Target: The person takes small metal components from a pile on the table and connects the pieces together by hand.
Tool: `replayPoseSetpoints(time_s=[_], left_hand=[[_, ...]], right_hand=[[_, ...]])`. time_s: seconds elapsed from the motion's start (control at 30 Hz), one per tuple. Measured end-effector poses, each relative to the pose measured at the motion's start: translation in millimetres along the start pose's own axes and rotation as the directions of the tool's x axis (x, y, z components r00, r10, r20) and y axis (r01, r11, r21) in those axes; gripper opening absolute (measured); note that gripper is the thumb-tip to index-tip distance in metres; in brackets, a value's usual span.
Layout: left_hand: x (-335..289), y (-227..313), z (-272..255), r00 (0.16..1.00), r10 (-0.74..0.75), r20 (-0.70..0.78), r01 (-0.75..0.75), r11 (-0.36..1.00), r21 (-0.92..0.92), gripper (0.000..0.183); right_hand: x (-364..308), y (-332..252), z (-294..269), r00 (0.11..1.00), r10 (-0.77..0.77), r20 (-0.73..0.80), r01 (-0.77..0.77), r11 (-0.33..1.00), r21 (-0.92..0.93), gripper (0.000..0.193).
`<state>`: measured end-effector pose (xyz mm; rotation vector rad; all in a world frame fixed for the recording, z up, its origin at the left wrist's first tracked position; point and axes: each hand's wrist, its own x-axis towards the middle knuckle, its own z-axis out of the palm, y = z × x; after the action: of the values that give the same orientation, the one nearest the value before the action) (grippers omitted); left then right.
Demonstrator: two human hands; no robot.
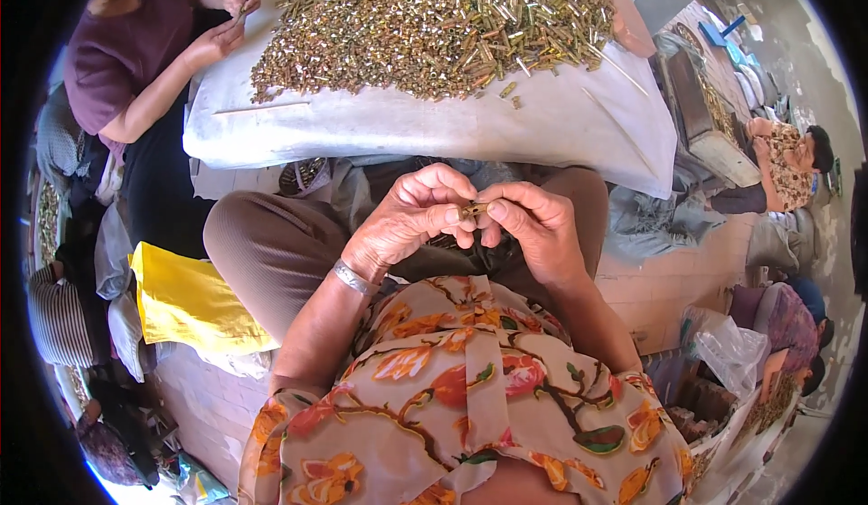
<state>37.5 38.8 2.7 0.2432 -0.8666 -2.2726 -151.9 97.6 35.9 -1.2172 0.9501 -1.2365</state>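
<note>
In the head view, the left hand (409,214) and right hand (541,226) pinch a small brassy piece (472,209) between their fingertips, above the lap, near the worktop (425,130). Handling of this piece looks midway; a large heap of similar pieces (425,39) lies loose beyond, and which are finished, I cannot tell.

Brassy piece (473,211) at the dial's centre; orange-flowered cream shirt (452,378) at six o'clock; plum top (99,75) at ten.

wearer's two hands (407,218), one held metal piece (472,209), one metal heap (425,30), one bracelet (355,278), three thin sticks (262,107)
</note>
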Motion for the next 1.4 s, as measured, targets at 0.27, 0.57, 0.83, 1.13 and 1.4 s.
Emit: replayPoseSetpoints(time_s=[0.27,0.57,0.83,1.13,1.4], left_hand=[[8.8,-24.8,-10.5,0.997,0.023,-0.079,-0.032,0.994,-0.109,0.014],[11.9,-27.2,-15.1,0.995,0.009,-0.103,-0.028,0.981,-0.19,0.017],[30.4,-4.6,-18.1,0.895,0.055,-0.442,0.108,0.936,0.336,0.022],[98.9,10.0,-69.1,0.74,0.659,-0.138,0.252,-0.081,0.964,0.016],[108.7,6.8,-77.2,0.74,0.671,-0.038,0.331,-0.314,0.89,0.01]], right_hand=[[3.0,13.8,-3.0,0.992,0.116,-0.054,-0.108,0.985,0.135,0.018],[13.7,19.4,1.2,0.959,0.282,0.002,-0.255,0.863,0.437,0.02],[36.1,33.0,-34.6,0.917,0.394,-0.069,-0.243,0.687,0.685,0.023],[141.2,63.2,-103.7,0.958,-0.224,-0.181,-0.006,0.612,-0.791,0.019],[152.3,66.1,-99.6,0.934,-0.334,0.126,0.215,0.243,-0.946,0.012]])
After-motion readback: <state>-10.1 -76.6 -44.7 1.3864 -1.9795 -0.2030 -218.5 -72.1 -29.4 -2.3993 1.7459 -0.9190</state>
